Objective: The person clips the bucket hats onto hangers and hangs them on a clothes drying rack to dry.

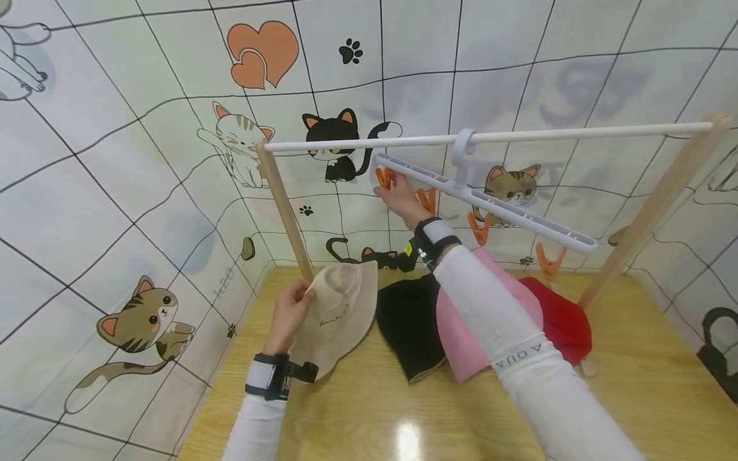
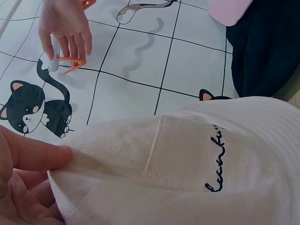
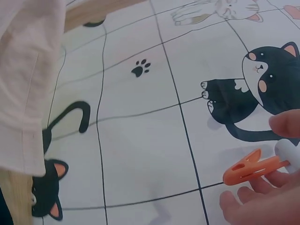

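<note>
My left hand (image 1: 290, 314) pinches the edge of a beige bucket hat (image 1: 340, 320) between thumb and fingers. Dark script is stitched on its crown (image 2: 187, 154), which fills the lower part of the left wrist view. My right hand (image 1: 401, 197) is raised to the left end of a white clip hanger (image 1: 507, 210). In the right wrist view, its thumb lies above the hanger's tip (image 3: 287, 152) and its loosely bent fingers are behind an orange clip (image 3: 251, 168). The thumb is apart from that clip.
The hanger hooks over a white rail (image 1: 357, 143) on wooden posts (image 1: 285, 211). More orange clips (image 1: 550, 261) hang along it. On the wooden table (image 1: 346, 422) lie a black hat (image 1: 409, 326), a pink hat (image 1: 461, 333) and a red hat (image 1: 562, 320). A cat-patterned wall stands behind.
</note>
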Available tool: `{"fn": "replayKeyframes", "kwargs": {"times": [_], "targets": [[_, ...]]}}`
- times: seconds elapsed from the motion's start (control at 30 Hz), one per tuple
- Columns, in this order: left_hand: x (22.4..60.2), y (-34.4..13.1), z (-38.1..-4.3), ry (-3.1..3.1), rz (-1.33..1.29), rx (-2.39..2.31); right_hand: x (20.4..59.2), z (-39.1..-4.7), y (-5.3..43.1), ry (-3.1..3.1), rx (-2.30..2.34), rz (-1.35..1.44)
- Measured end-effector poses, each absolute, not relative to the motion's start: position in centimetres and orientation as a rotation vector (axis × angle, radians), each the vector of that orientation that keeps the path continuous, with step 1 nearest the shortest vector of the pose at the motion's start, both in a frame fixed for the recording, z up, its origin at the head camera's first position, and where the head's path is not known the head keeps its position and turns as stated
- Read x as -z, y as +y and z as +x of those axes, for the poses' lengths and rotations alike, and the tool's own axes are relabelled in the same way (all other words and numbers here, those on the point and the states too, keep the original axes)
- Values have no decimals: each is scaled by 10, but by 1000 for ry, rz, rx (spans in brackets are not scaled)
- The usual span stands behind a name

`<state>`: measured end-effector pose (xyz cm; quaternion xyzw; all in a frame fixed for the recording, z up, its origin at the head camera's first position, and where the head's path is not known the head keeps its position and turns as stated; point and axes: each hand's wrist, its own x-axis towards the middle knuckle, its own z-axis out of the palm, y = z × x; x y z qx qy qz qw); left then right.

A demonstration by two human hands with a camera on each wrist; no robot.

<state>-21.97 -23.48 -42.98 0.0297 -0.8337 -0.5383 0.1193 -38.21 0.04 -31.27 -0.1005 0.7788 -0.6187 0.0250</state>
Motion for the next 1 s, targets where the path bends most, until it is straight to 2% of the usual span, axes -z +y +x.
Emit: {"fn": "replayKeyframes", "kwargs": {"times": [0.17, 0.53, 1.0], "targets": [[430, -233, -220, -2440, 92, 1569, 310, -381, 0, 2278, 2069, -218], [431, -231, -220, -2425, 55, 1543, 306, -378, -10, 1916, 2318, -230], [426, -227, -220, -2460, 85, 1511, 308, -371, -20, 1644, 2361, -391]]}}
